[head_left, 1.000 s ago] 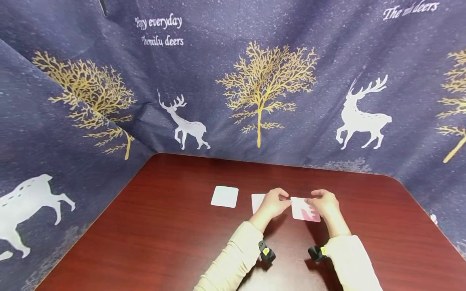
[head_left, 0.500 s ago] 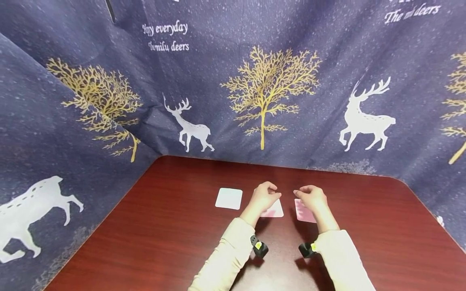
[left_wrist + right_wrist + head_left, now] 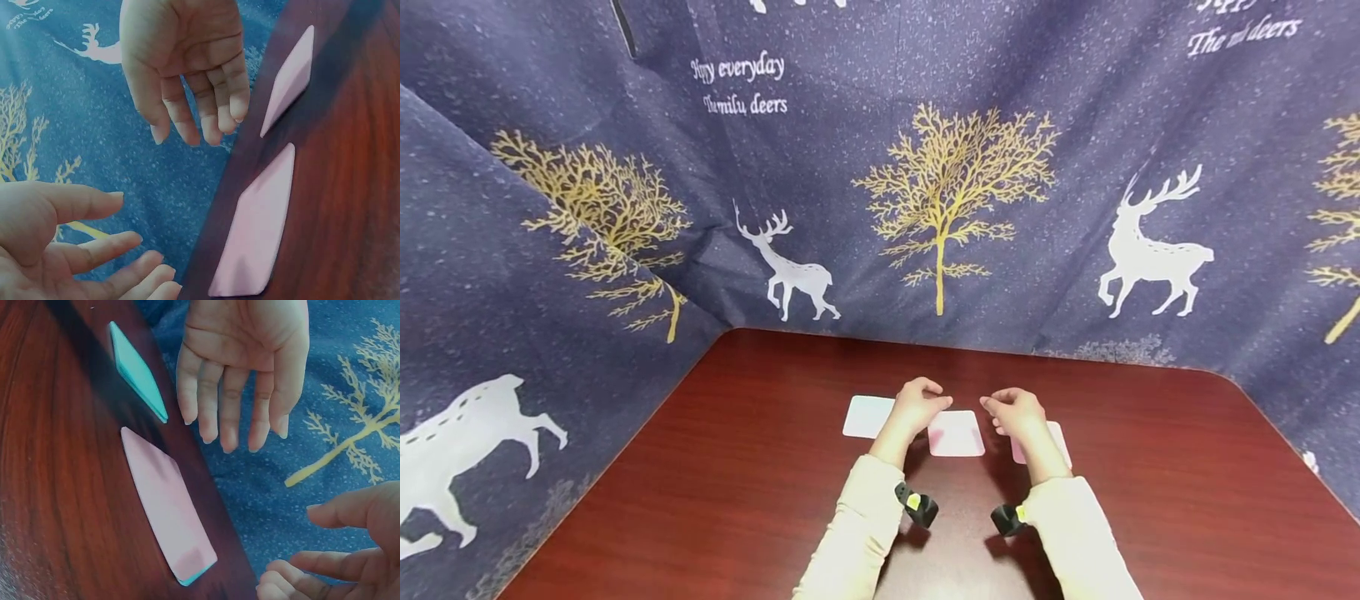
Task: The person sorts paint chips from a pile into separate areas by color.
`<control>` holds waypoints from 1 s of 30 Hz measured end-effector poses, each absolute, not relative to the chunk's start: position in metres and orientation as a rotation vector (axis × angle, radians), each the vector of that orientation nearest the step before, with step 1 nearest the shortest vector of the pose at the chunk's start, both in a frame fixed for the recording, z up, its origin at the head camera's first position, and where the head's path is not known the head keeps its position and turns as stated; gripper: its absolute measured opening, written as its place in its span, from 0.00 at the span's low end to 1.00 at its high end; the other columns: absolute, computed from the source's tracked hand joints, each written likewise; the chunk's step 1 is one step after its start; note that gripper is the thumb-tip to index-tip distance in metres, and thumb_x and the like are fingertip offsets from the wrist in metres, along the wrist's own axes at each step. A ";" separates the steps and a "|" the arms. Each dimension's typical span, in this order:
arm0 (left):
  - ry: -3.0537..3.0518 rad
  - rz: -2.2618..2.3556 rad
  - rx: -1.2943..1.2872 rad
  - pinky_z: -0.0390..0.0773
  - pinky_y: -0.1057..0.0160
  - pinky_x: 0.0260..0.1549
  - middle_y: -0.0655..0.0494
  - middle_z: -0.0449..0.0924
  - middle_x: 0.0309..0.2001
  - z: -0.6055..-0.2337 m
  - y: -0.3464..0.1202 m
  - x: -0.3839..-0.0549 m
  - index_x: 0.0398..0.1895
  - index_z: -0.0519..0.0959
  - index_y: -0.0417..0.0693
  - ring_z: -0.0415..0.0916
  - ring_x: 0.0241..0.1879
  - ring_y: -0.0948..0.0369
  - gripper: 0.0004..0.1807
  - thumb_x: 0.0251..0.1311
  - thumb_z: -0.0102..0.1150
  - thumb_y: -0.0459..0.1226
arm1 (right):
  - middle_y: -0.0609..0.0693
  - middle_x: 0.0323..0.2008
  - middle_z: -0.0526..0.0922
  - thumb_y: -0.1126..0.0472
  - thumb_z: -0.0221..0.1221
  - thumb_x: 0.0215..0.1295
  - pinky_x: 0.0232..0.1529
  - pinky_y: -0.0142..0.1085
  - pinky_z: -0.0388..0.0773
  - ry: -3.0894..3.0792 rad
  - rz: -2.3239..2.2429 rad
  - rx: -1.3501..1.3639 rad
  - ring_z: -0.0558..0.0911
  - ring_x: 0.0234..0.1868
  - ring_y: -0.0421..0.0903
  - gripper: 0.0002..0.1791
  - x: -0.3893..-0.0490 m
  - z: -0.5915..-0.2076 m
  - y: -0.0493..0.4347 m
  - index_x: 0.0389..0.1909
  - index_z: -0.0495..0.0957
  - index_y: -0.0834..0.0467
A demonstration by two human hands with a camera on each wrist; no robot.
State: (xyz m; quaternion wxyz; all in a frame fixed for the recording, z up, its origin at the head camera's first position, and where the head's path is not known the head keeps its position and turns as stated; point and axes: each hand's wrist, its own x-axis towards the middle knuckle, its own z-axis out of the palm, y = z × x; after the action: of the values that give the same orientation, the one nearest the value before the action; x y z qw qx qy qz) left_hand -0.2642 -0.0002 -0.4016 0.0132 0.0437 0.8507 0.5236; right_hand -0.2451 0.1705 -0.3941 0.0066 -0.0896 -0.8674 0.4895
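Observation:
Three square cards with rounded corners lie in a row on the table. The left one (image 3: 867,417) is pale blue and partly hidden by my left hand (image 3: 917,410). In the middle is a pink card (image 3: 956,435); a teal strip shows at one corner of this pink card (image 3: 187,550) in the right wrist view. My right hand (image 3: 1018,414) and forearm cover part of the right pink card (image 3: 1058,440). Both hands hover, fingers loosely bent and holding nothing, at either side of the middle card's far edge. The left wrist view shows my left hand (image 3: 81,250) facing the right.
The dark red wooden table (image 3: 737,492) ends at a hanging blue cloth (image 3: 857,250) printed with white deer and gold trees. This cloth closes off the back and left sides. A black wrist camera (image 3: 917,506) sits on the left wrist, another (image 3: 1007,520) on the right.
Both hands have moved left from the right pink card to the middle one. The middle card, earlier partly behind the left hand, now shows whole. The head view has tilted slightly.

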 end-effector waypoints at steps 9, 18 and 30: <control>2.726 1.497 0.045 0.78 0.55 0.43 0.42 0.80 0.42 -0.410 -0.002 -0.264 0.43 0.77 0.36 0.78 0.43 0.50 0.19 0.53 0.65 0.40 | 0.65 0.37 0.81 0.59 0.58 0.63 0.32 0.37 0.83 -2.701 1.667 -0.247 0.81 0.32 0.49 0.21 -0.246 -0.405 0.159 0.49 0.73 0.72; 2.700 1.406 0.001 0.81 0.58 0.31 0.38 0.79 0.42 -0.411 -0.003 -0.261 0.44 0.74 0.31 0.78 0.33 0.51 0.22 0.52 0.66 0.40 | 0.64 0.34 0.79 0.59 0.58 0.61 0.29 0.38 0.82 -2.765 1.683 -0.202 0.79 0.28 0.47 0.24 -0.246 -0.414 0.156 0.50 0.70 0.75; 2.673 1.462 -0.035 0.79 0.56 0.44 0.37 0.78 0.44 -0.415 0.003 -0.264 0.45 0.73 0.30 0.76 0.44 0.49 0.22 0.53 0.65 0.37 | 0.63 0.36 0.79 0.59 0.57 0.61 0.32 0.40 0.83 -2.748 1.783 -0.275 0.81 0.30 0.47 0.22 -0.249 -0.415 0.158 0.49 0.69 0.73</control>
State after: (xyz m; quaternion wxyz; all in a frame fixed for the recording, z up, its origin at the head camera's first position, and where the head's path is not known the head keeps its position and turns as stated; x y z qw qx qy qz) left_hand -0.2645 0.0033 -0.4149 0.0472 -0.0114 0.8764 0.4791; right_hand -0.2493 0.1577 -0.4153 -0.0728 -0.0835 -0.8338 0.5408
